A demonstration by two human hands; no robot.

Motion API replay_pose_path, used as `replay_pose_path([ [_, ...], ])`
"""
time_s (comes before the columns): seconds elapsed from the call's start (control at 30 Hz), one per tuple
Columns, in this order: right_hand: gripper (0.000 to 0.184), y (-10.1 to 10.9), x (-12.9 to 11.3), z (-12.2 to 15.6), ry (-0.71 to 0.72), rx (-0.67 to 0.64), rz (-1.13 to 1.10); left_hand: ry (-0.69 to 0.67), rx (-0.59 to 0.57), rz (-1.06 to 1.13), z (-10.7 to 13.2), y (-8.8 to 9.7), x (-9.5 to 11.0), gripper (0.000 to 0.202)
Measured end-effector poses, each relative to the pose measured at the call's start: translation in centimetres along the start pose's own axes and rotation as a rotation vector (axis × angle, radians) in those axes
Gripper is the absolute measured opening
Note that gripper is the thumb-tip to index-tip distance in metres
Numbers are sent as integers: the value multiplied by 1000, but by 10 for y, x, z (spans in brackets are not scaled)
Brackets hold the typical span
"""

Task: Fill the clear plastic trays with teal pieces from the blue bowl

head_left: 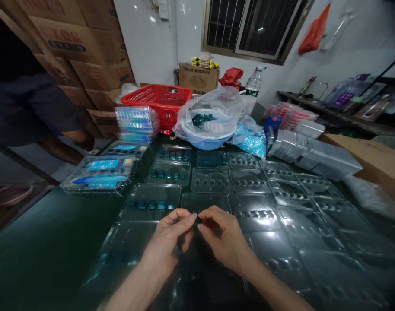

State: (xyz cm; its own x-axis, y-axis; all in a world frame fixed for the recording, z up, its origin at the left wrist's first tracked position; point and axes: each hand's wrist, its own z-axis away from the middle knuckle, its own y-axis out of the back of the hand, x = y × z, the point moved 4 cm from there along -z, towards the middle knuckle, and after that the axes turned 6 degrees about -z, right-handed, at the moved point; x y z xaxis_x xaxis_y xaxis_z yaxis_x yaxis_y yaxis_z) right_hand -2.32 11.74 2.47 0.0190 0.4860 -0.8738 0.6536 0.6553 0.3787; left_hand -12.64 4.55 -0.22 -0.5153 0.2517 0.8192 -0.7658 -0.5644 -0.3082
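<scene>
My left hand [171, 235] and my right hand [221, 235] meet fingertip to fingertip low in the middle of the view, both pinched closed around something small and dark that I cannot make out. They hover over several clear plastic blister trays [213, 179] laid in rows on the dark table [38, 250]. Some trays on the left hold small teal pieces [151, 204]; most on the right look empty. A pale blue basin [206, 136] lined with a clear bag holds more teal pieces behind the trays.
Finished packs [100, 172] and a pile of iridescent packs [137, 123] sit at the left. A red basket [160, 100], cardboard boxes [97, 52], a water bottle [254, 80] and stacked clear trays [314, 153] stand behind. Another person [32, 108] is at the far left.
</scene>
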Motion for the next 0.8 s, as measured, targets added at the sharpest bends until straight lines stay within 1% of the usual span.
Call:
replay_pose_path([
  [0.1, 11, -2, -1, 0, 6, -25, 3, -15, 23, 37, -2, 0, 0, 18],
  [0.2, 11, 3, 5, -14, -2, -36, 38, -45, 29, 141, -5, 1, 2, 16],
  [0.23, 11, 6, 10, -24, -3, -40, 97, -53, 25, 189, -7, 3, 4, 16],
  [0.3, 13, 14, 23, -48, -3, -32, 287, -37, 4, 288, -11, 8, 6, 18],
  [0.33, 14, 17, 31, -62, -7, -30, 419, -9, -14, 330, -12, 11, 6, 18],
  [0.37, 16, 19, 40, -76, -16, -26, 493, 30, -31, 361, -13, 13, 6, 18],
  [0.43, 17, 20, 56, -102, -36, -43, 583, 110, -62, 397, -13, 19, 4, 20],
  [0.5, 16, 18, 68, -119, -57, -84, 632, 148, -87, 415, -10, 22, 4, 23],
  [0.6, 16, 11, 77, -129, -81, -169, 702, 161, -114, 417, -6, 24, 5, 28],
  [0.7, 16, 5, 77, -130, -96, -255, 755, 166, -123, 421, -3, 25, 7, 32],
  [0.8, 15, 0, 76, -130, -111, -308, 800, 157, -128, 452, -4, 24, 11, 38],
])
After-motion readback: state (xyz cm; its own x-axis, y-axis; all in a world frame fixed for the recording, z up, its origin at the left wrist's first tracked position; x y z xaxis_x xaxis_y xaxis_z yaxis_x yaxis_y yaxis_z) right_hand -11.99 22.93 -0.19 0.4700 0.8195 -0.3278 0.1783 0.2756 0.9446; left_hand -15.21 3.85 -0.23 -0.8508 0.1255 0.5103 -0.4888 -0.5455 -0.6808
